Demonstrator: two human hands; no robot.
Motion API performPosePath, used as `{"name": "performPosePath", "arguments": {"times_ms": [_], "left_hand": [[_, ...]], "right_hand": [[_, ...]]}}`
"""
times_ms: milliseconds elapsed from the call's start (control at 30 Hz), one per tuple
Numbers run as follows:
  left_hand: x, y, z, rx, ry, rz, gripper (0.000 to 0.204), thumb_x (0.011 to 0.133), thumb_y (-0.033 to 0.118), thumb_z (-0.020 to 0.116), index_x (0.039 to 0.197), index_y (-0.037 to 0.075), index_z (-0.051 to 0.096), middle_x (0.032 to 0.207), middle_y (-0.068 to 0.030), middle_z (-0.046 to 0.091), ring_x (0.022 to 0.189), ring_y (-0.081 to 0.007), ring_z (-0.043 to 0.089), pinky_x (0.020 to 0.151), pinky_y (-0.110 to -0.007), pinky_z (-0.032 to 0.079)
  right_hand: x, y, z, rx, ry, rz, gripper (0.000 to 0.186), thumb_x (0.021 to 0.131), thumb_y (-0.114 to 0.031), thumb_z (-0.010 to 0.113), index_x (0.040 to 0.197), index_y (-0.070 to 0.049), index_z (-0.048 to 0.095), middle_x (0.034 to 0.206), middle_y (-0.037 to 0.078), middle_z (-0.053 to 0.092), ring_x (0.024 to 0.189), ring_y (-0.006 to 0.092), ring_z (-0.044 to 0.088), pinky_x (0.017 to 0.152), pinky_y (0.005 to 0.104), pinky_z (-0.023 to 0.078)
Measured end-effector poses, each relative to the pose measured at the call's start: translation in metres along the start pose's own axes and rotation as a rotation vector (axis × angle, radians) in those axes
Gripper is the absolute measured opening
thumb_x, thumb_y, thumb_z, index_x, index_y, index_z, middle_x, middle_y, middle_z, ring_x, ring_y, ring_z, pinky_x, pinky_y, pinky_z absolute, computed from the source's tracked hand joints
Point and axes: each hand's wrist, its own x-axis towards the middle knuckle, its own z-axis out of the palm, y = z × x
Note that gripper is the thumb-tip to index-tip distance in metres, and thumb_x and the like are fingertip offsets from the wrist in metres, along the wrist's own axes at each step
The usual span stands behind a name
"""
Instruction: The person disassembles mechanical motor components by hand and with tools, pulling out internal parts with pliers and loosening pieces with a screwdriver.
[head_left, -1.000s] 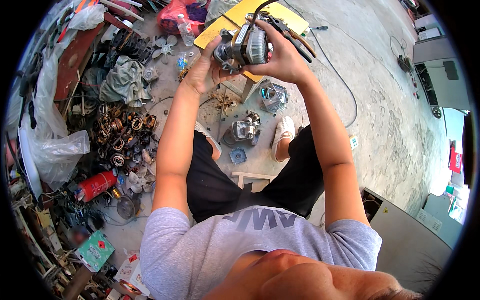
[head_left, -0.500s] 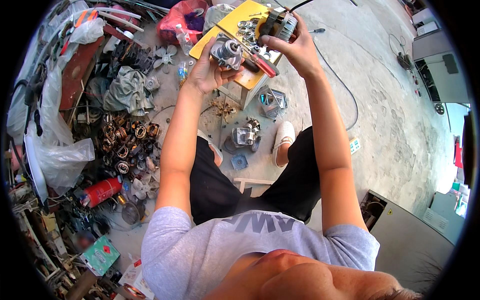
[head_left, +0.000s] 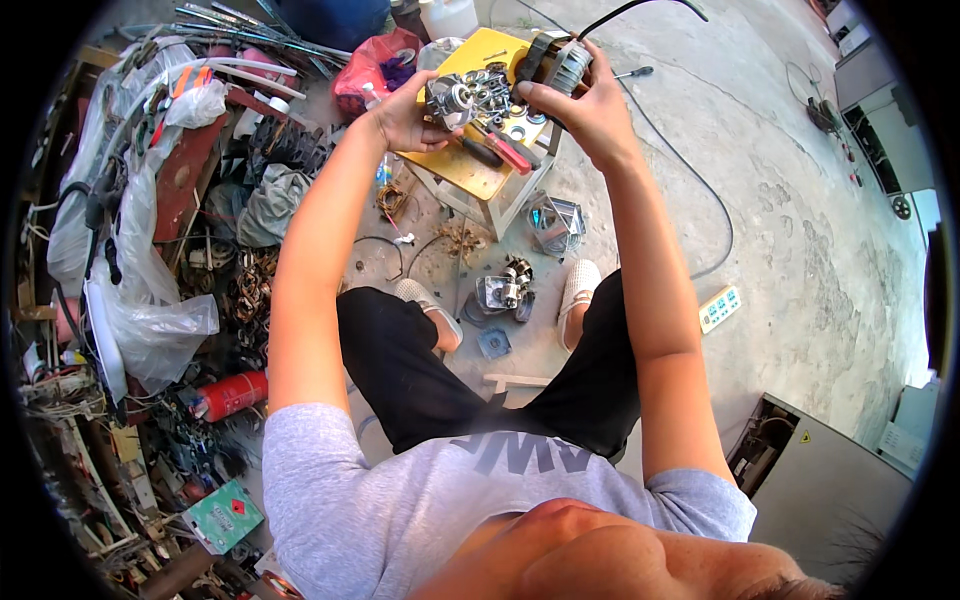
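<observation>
My left hand (head_left: pixel 402 118) is closed round the edge of a silver metal motor part (head_left: pixel 450 100), over the left side of a yellow-topped stool (head_left: pixel 455 168). My right hand (head_left: pixel 592 115) grips a motor stator (head_left: pixel 568 68) with ribbed grey laminations and a dark side, its thumb pressed on the near edge. A black cable (head_left: pixel 640 10) arches up from near the stator. The two parts are apart. Below them on the stool lie a red-handled screwdriver (head_left: pixel 513 153), a dark-handled tool (head_left: pixel 481 152) and several metal rings and small parts (head_left: pixel 492 88).
Between my feet sit a metal motor assembly (head_left: pixel 495 293) and a small blue-grey square piece (head_left: pixel 494 344). A clear container (head_left: pixel 556 222) stands by the stool. Scrap, plastic sheeting (head_left: pixel 165 335) and a red cylinder (head_left: pixel 230 396) crowd the left. Rightward lies a power strip (head_left: pixel 719 309).
The view has shifted, so the floor and stool appear lower. My left hand has moved outward to the left, and its motor part is turned differently. My right hand still holds the stator.
</observation>
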Motion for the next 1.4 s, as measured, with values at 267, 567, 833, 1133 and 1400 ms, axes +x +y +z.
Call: {"name": "performPosePath", "arguments": {"times_ms": [267, 567, 833, 1133, 1400], "left_hand": [[0.020, 0.042, 0.040, 0.541, 0.444, -0.091, 0.071, 0.081, 0.077, 0.050, 0.110, 0.014, 0.062, 0.102, -0.0022, 0.069, 0.073, -0.0169, 0.068, 0.071, -0.031, 0.042], [0.039, 0.057, 0.030, 0.857, 0.536, -0.032, 0.070, 0.084, 0.072, 0.050, 0.120, 0.013, 0.062, 0.101, -0.0078, 0.068, 0.069, -0.0154, 0.069, 0.060, -0.029, 0.056], [0.044, 0.012, 0.048, 1.405, 1.008, 0.397, 0.094, 0.067, 0.077, 0.065, 0.124, 0.002, 0.063, 0.122, -0.0198, 0.065, 0.114, -0.0299, 0.063, 0.090, -0.041, 0.051], [0.034, 0.034, 0.052, 1.430, 0.854, 0.201, 0.083, 0.065, 0.083, 0.058, 0.087, 0.004, 0.075, 0.099, -0.0154, 0.072, 0.098, -0.0289, 0.068, 0.087, -0.039, 0.049], [0.014, 0.013, 0.031, 0.626, 0.546, 0.340, 0.069, 0.079, 0.074, 0.054, 0.100, 0.011, 0.071, 0.084, -0.0055, 0.072, 0.067, -0.0153, 0.069, 0.059, -0.025, 0.048]], "right_hand": [[0.004, 0.006, -0.013, -0.089, 0.081, -0.061, 0.113, 0.059, -0.041, 0.091, 0.141, 0.010, 0.033, 0.118, 0.020, 0.063, 0.108, 0.0260, 0.063, 0.094, 0.0351, 0.050], [-0.001, -0.006, -0.011, -0.022, 0.062, -0.040, 0.112, 0.059, -0.041, 0.091, 0.141, 0.010, 0.034, 0.116, 0.020, 0.064, 0.106, 0.0254, 0.063, 0.092, 0.0346, 0.050], [0.000, -0.007, -0.016, -0.054, 0.074, -0.071, 0.099, 0.065, -0.034, 0.089, 0.140, 0.007, 0.038, 0.114, 0.017, 0.064, 0.100, 0.0216, 0.066, 0.087, 0.0326, 0.055], [-0.001, -0.010, -0.008, -0.001, 0.098, -0.067, 0.082, 0.073, -0.029, 0.083, 0.138, 0.000, 0.043, 0.117, 0.016, 0.065, 0.102, 0.0262, 0.066, 0.087, 0.0352, 0.055], [0.000, -0.006, -0.008, 0.003, 0.051, -0.069, 0.095, 0.067, -0.030, 0.089, 0.138, 0.007, 0.039, 0.112, 0.016, 0.065, 0.097, 0.0201, 0.067, 0.085, 0.0322, 0.056]]}}
